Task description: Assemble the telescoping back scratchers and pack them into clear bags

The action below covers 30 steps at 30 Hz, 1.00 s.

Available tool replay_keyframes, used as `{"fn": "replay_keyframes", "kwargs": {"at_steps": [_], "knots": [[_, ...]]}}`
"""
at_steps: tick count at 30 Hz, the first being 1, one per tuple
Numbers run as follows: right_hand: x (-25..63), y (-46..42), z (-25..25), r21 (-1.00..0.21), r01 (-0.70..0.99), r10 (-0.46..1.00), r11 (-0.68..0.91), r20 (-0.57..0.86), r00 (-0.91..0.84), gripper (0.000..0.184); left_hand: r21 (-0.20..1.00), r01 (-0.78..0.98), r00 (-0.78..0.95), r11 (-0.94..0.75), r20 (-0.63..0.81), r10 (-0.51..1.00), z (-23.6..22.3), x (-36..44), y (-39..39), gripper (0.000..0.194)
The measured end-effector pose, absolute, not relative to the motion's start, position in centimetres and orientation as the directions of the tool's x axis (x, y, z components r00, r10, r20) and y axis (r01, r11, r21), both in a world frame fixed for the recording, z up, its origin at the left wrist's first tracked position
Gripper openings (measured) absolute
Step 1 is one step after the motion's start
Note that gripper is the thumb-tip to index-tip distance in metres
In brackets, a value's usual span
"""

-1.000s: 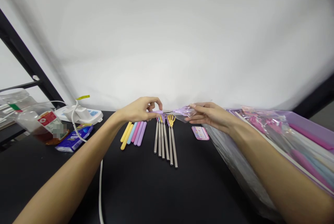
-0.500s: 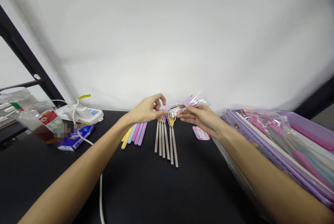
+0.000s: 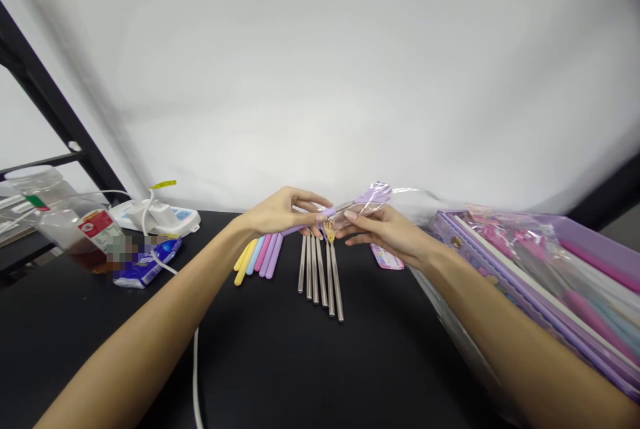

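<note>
My left arm reaches in from the lower left with the wrist turned inward, and my left hand point(image 3: 283, 213) is closed, its fingertips pinching the lilac handle end of a steel back scratcher with a lilac hand-shaped head point(image 3: 345, 209). My right arm comes in from the lower right, and my right hand point(image 3: 387, 232) is closed on the same piece from the other side, with thumb and fingers gripping it through a clear plastic sleeve point(image 3: 363, 212). The scratcher is held level in the air between my hands, above the far edge of a black table point(image 3: 100, 342). Just below it lies a row of bare steel rods point(image 3: 317, 276), one topped by a small yellow claw head point(image 3: 329, 232), and to their left sit pastel yellow, blue, pink and purple handles point(image 3: 257, 259). A small pink card point(image 3: 386, 257) lies near my right hand. To the right, a purple patterned box point(image 3: 463, 242) holds clear bags of pink items and long pink and pale blue sticks point(image 3: 595, 312). Over on the left stand a clear plastic jar with a red label point(image 3: 75, 232), a blue packet point(image 3: 147, 262) and a white plug adapter with its white cable point(image 3: 155, 216).
</note>
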State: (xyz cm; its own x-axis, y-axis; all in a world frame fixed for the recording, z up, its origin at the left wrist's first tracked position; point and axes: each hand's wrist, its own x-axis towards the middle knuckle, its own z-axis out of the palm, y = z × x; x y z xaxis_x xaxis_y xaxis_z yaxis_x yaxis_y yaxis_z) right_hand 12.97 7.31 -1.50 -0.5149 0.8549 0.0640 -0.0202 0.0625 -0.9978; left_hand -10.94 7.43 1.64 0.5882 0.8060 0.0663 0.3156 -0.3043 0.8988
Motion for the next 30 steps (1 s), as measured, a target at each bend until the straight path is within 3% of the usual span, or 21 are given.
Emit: {"fn": "replay_keyframes", "kwargs": {"at_steps": [7,11,15,19,24,28,30], "knots": [[12.4,7.3,-0.9,-0.971,-0.238,0.964,0.006,0.068,-0.256,0.023,0.905,0.327,0.499,-0.274,0.081,0.863,1.7,-10.4,7.0,0.047],[12.8,7.6,-0.9,-0.961,-0.276,0.975,0.028,0.087,-0.204,0.023,0.887,0.33,0.622,-0.323,0.053,0.781,2.0,-10.9,7.2,0.046],[13.0,7.5,-0.8,-0.952,-0.304,0.97,0.029,0.101,-0.223,0.024,0.942,0.251,0.618,-0.222,0.021,0.786,1.8,-10.9,7.3,0.046],[12.5,7.5,-1.1,-0.955,-0.294,0.952,0.027,0.114,-0.283,0.024,0.921,0.283,0.501,-0.266,0.095,0.86,1.3,-10.2,7.3,0.04],[12.8,7.8,-1.3,-0.945,-0.327,0.96,0.013,0.103,-0.259,0.021,0.961,0.162,0.608,-0.223,0.081,0.79,1.2,-10.4,7.4,0.051],[12.6,7.5,-1.3,-0.954,-0.298,0.94,-0.014,0.089,-0.33,0.022,0.956,0.184,0.557,-0.23,0.091,0.825,1.0,-9.9,7.2,0.032],[12.3,7.3,-1.3,-0.961,-0.278,0.926,-0.01,0.096,-0.366,0.023,0.937,0.243,0.545,-0.252,0.083,0.834,0.9,-9.4,7.0,0.032]]}}
